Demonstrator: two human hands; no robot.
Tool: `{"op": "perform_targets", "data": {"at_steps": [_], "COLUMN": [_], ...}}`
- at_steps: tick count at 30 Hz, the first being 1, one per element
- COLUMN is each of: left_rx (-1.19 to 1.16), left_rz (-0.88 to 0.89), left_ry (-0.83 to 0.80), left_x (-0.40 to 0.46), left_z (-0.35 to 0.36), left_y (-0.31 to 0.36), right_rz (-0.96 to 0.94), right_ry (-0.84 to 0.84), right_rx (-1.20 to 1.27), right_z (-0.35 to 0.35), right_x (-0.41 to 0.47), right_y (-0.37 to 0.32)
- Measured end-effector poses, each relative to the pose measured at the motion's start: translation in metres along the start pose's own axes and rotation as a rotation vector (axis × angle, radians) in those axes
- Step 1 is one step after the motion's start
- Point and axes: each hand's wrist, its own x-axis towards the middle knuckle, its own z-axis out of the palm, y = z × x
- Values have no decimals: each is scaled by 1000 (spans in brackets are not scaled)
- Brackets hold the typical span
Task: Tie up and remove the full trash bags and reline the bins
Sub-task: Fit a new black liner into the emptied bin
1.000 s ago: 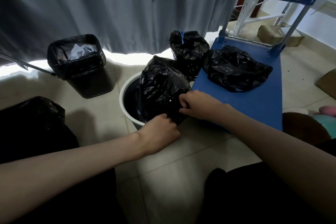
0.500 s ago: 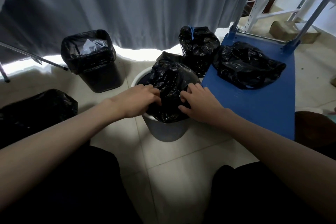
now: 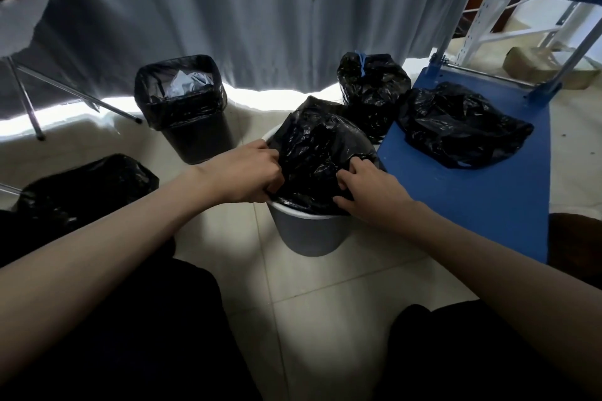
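Note:
A round grey bin (image 3: 309,234) with a white rim stands on the tiled floor in front of me. A crumpled black bag (image 3: 316,146) bulges out of its top. My left hand (image 3: 247,172) grips the bag's plastic at the bin's left rim. At the near right rim my right hand (image 3: 365,185) curls its fingers into the plastic. A tied black bag (image 3: 373,91) with a blue tie stands behind the bin. Another black bag (image 3: 459,127) lies on the blue cart (image 3: 488,205). A square black bin (image 3: 185,107) with a black liner holds paper.
A fourth black bag (image 3: 84,189) lies on the floor at the left. A grey curtain (image 3: 228,10) with a paper note hangs behind. Metal legs (image 3: 29,101) stand at far left, cardboard boxes (image 3: 547,68) beyond the cart. My dark-clothed knees fill the bottom.
The bin, tipped toward me a second ago, now stands upright. Both hands moved from the bag's lower edge up to the rim, left hand shifting to the left side.

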Motion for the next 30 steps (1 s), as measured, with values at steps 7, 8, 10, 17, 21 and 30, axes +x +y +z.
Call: {"op": "perform_targets", "data": {"at_steps": [7,8,10,17,21,30], "left_rx": [21,12,-2,39,35,-4], "left_rz": [-4,-8,-37,-139,-244,-531], "left_ry": [-103,-84,-79,-123,27,121], "left_x": [-21,-23,-25,-22,-10,25], "left_z": [20,23,28,29,15,21], "left_y": [13,16,23,25,13,-8], "right_rz": [35,26,-1,-55,-69,-54], "right_ry": [-24,-22,-30,-106,-115,-81], "right_rx": [70,90,124,17,32,101], "right_z": [-1,-2,-4,-1,0,-9], "right_x": [6,7,8,3,4,21], "right_y": [-2,-3,-6,-10,-11,-15]}}
